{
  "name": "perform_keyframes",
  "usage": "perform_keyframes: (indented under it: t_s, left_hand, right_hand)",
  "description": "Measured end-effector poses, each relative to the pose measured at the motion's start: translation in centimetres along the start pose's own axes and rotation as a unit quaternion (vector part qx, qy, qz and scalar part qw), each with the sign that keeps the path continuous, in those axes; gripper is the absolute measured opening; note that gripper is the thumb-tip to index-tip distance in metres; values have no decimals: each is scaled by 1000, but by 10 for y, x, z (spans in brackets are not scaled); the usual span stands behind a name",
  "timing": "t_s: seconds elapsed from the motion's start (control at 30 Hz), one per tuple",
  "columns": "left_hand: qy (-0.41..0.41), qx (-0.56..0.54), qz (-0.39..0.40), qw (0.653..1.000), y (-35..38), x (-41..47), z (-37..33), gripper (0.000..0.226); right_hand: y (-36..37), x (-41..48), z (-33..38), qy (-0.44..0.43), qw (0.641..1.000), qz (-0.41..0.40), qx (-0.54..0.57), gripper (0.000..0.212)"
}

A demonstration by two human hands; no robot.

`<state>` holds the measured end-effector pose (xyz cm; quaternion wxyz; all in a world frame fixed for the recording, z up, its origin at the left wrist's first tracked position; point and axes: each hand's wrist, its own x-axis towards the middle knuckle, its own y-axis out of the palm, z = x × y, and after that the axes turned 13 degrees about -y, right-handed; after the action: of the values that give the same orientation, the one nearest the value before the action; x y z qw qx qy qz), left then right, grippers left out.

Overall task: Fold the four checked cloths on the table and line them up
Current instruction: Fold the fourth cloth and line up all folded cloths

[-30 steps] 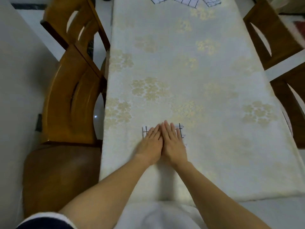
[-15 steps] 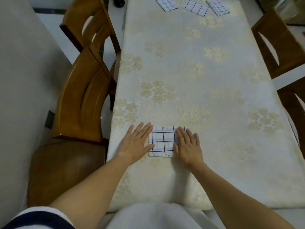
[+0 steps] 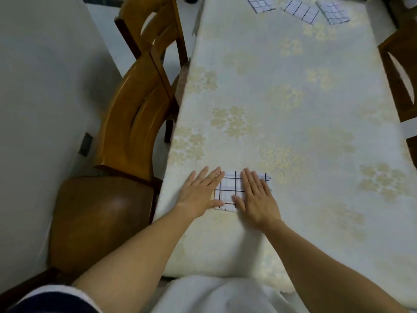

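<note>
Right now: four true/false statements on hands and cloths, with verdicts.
1. The left hand and right hand lie flat, fingers straight, on the near cloth. True.
2. All four cloths sit together at the near edge. False: three other cloths lie at the far end.
3. The right hand pinches a lifted corner. False: its fingers lie straight on the cloth.
4. Wooden chairs stand along the left side of the table. True.
</note>
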<state>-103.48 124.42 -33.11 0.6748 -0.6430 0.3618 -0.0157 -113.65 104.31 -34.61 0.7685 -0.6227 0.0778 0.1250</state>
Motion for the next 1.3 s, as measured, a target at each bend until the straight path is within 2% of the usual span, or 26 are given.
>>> perform_keyframes:
  t_s: [0.1, 0.27, 0.37, 0.43, 0.57, 0.7, 0.77, 0.87, 0.97, 1.03, 1.1, 1.17, 1.3]
  left_hand:
    - [1, 14, 6, 1000, 2, 0, 14, 101]
    - [-26, 5, 27, 999, -4, 0, 6, 114]
    - [-24, 9, 40, 999, -12, -3, 1, 121]
    - [-15, -19, 22, 999, -19, -4, -5, 111]
    - [17, -108, -61, 992, -29, 5, -20, 68]
    - [11, -96, -60, 994, -47, 31, -37, 55]
    - [-21, -119, -9, 993, -57, 45, -42, 51]
    - [-29, -109, 72, 991, -64, 54, -44, 38]
    - [-13, -111, 53, 992, -60, 52, -37, 21]
    - [-13, -147, 43, 988, -56, 51, -30, 14]
    - [-5, -160, 28, 987, -54, 52, -23, 12]
    - [5, -162, 15, 987, -53, 53, -17, 11]
    - [18, -149, 16, 989, -54, 56, -9, 17]
  right_hand:
    - [-6, -8, -16, 38, 999, 10, 9, 78]
    - [-12, -12, -28, 34, 998, 40, 17, 78]
    - [-15, -11, -18, 38, 999, 32, 9, 84]
    - [-13, -11, -11, 30, 1000, -4, -2, 83]
    - [-15, -1, -5, 56, 993, -81, 58, 68]
    - [-36, 18, -16, 43, 991, -96, 85, 61]
    - [-53, 30, -25, 55, 995, -50, 60, 63]
    - [-80, 52, -34, 43, 994, 94, 19, 53]
    - [-93, 60, -39, 37, 978, 167, 119, 30]
    - [-90, 54, -45, 40, 971, 156, 178, 29]
    - [-84, 43, -50, 56, 967, 113, 223, 45]
    - [-77, 31, -57, 75, 960, 77, 259, 51]
    - [-69, 4, -73, 94, 955, 70, 274, 38]
